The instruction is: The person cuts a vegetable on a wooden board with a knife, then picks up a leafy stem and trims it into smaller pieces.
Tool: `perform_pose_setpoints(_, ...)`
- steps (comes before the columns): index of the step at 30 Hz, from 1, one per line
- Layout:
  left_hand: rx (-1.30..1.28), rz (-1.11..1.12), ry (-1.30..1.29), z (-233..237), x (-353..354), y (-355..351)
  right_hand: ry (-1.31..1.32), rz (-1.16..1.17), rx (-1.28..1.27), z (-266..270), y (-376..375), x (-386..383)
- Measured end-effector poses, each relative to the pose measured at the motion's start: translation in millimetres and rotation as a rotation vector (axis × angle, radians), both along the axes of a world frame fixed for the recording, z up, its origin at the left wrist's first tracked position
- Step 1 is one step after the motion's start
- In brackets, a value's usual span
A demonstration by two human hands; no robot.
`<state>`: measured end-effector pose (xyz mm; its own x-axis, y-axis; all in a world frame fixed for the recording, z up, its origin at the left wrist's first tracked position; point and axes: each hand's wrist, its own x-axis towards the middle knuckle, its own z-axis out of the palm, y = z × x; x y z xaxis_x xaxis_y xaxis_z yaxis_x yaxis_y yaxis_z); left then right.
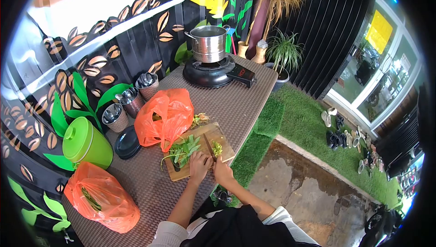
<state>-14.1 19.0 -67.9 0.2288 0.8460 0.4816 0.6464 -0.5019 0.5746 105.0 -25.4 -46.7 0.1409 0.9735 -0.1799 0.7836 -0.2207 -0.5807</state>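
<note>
A wooden cutting board (176,173) lies at the table's near edge. My right hand (222,172) is wrapped round the handle of a knife (208,143), whose blade points away from me across the board. Close on its left, my left hand (199,165) has its fingers curled down on the lower ends of the leafy greens (184,150). Those leaves spread over the board's left side. Small chopped green pieces (217,148) lie to the right of the blade. The hand hides the point where blade and stems meet.
An orange plastic bag (168,113) stands behind the board, beside cut root ends (200,119). Another orange bag (106,201) is at left, near a green lidded container (86,142), dark plates (128,142) and cutlery cups (115,119). A steel pot (208,45) sits on a black stove (206,74).
</note>
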Motion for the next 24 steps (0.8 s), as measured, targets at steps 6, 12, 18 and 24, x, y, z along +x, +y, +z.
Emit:
perform_pose_setpoints(6, 0.018, -0.015, -0.229, -2, 3, -1, -0.019, 0.022, 0.028, -2, 4, 10)
perform_pose_setpoints(12, -0.041, 0.167, -0.515, 10, -17, 1, 0.008, 0.005, -0.003, -3, 6, 11)
perform_pose_setpoints(18, -0.016, 0.432, -0.111, 6, -67, 12, -0.01, -0.008, 0.027, -6, 5, 7)
perform_pose_setpoints(24, -0.053, 0.375, 0.067, -3, -77, 17, -0.018, 0.019, 0.052, -4, 3, 9)
